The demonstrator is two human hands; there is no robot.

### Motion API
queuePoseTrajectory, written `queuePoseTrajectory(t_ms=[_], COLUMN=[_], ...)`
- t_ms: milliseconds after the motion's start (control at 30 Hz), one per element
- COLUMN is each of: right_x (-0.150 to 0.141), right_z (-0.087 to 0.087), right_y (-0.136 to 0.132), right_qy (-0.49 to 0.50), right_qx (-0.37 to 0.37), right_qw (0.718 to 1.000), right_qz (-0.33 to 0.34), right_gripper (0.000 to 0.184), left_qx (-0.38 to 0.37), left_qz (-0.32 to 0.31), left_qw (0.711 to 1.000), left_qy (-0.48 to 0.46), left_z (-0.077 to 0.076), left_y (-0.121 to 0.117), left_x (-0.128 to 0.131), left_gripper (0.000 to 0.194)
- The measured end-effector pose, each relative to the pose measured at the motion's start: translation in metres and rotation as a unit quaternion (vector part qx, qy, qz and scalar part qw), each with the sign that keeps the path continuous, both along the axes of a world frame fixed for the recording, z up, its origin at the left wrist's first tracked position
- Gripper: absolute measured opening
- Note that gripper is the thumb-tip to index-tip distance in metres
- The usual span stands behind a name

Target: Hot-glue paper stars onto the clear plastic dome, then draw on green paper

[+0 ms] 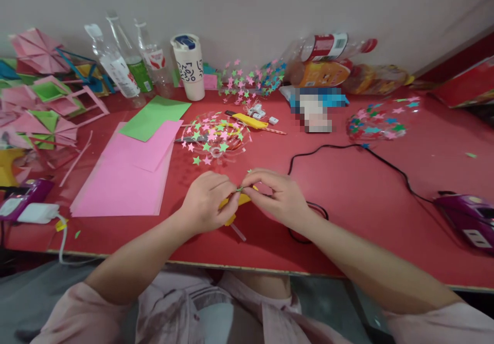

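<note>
My left hand (pixel 208 200) and my right hand (pixel 281 196) meet at the fingertips over the front middle of the table. Both pinch a small green paper piece (pixel 240 189), whose shape is mostly covered by the fingers. Directly below them lies a yellow glue gun (pixel 244 199), partly hidden, with a clear glue stick (pixel 238 232) poking out towards me. Just beyond the hands sits a clear plastic piece covered with pink and green paper stars (pixel 216 136). Scissors (pixel 193 139) lie partly under it.
Pink paper sheets (pixel 116 179) and a green sheet (pixel 156 118) lie left. Bottles (pixel 119 71) and a white tumbler (pixel 189 66) stand along the wall. A yellow utility knife (pixel 250 121) lies behind. A black cord (pixel 328 146) runs right to a purple power strip (pixel 469 218).
</note>
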State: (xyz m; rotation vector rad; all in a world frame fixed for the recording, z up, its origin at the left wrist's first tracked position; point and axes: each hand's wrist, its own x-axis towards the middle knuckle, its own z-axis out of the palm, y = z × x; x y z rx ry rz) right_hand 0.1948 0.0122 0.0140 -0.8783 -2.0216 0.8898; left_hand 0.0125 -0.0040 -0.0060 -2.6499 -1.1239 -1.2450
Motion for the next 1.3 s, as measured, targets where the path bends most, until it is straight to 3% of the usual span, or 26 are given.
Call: queuePoseTrajectory(t_ms=[167, 267, 367, 467, 600, 767, 933, 1067, 1133, 1200, 1300], right_x=[0.0, 0.002, 0.001, -0.004, -0.01, -0.013, -0.008, 0.0, 0.004, 0.006, 0.006], right_z=[-0.003, -0.007, -0.016, -0.026, -0.033, -0.035, -0.028, -0.017, -0.015, -0.017, -0.019], right_y=[-0.002, 0.001, 0.003, 0.002, -0.001, -0.001, 0.001, 0.002, 0.002, 0.002, 0.001], right_qy=[-0.011, -0.083, -0.237, -0.342, -0.392, -0.403, -0.358, -0.216, -0.13, -0.073, -0.032], right_qx=[0.031, 0.112, 0.208, 0.245, 0.28, 0.301, 0.308, 0.315, 0.278, 0.23, 0.183], right_qw=[0.999, 0.99, 0.946, 0.903, 0.872, 0.86, 0.874, 0.922, 0.952, 0.969, 0.98], right_qz=[-0.017, 0.017, 0.069, 0.088, 0.089, 0.089, 0.116, 0.06, -0.006, -0.062, -0.073], right_gripper=[0.011, 0.018, 0.033, 0.035, 0.026, 0.025, 0.025, 0.03, 0.027, 0.022, 0.02], left_qx=[-0.007, 0.002, -0.029, -0.089, -0.117, -0.093, -0.07, -0.038, -0.02, 0.011, 0.064], left_qz=[0.0, 0.012, 0.051, 0.082, 0.106, 0.14, 0.16, 0.16, 0.123, 0.043, -0.052], left_qw=[0.999, 0.997, 0.986, 0.963, 0.946, 0.941, 0.932, 0.921, 0.953, 0.989, 0.996], left_qy=[-0.041, -0.08, -0.153, -0.24, -0.282, -0.294, -0.317, -0.352, -0.277, -0.143, -0.04], left_z=[0.002, 0.007, 0.012, 0.014, 0.016, 0.017, 0.012, 0.012, 0.012, 0.011, 0.006], left_y=[0.0, 0.001, 0.005, 0.011, 0.018, 0.024, 0.032, 0.031, 0.026, 0.019, 0.009], left_x=[0.0, -0.008, -0.021, -0.032, -0.038, -0.044, -0.055, -0.057, -0.049, -0.037, -0.018], left_gripper=[0.016, 0.014, 0.015, 0.016, 0.016, 0.014, 0.016, 0.016, 0.015, 0.014, 0.009])
